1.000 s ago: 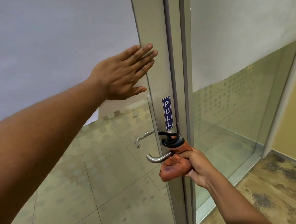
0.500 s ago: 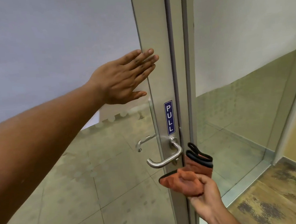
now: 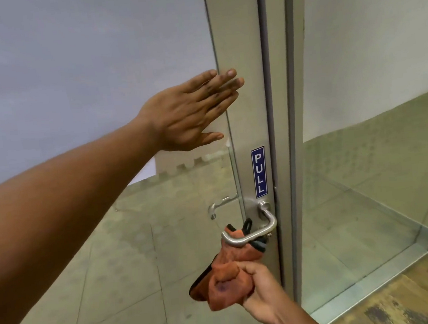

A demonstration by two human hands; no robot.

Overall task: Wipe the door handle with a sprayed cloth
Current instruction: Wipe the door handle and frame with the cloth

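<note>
A silver lever door handle (image 3: 256, 232) sticks out from the metal stile of a glass door, just under a blue PULL sign (image 3: 259, 172). My right hand (image 3: 263, 291) is shut on an orange cloth (image 3: 224, 281) with a dark edge. The cloth's upper end reaches up behind the lever and touches it. My left hand (image 3: 192, 111) lies flat with fingers spread against the door's glass and stile, well above the handle.
The door frame (image 3: 294, 154) stands right of the stile, with a fixed glass panel (image 3: 378, 172) beyond it. A second handle (image 3: 218, 207) shows through the glass on the far side. Patterned carpet (image 3: 416, 296) lies at the lower right.
My right hand moved the cloth off the handle to the right, then brought it back left and up behind the lever. My left hand stays pressed on the door.
</note>
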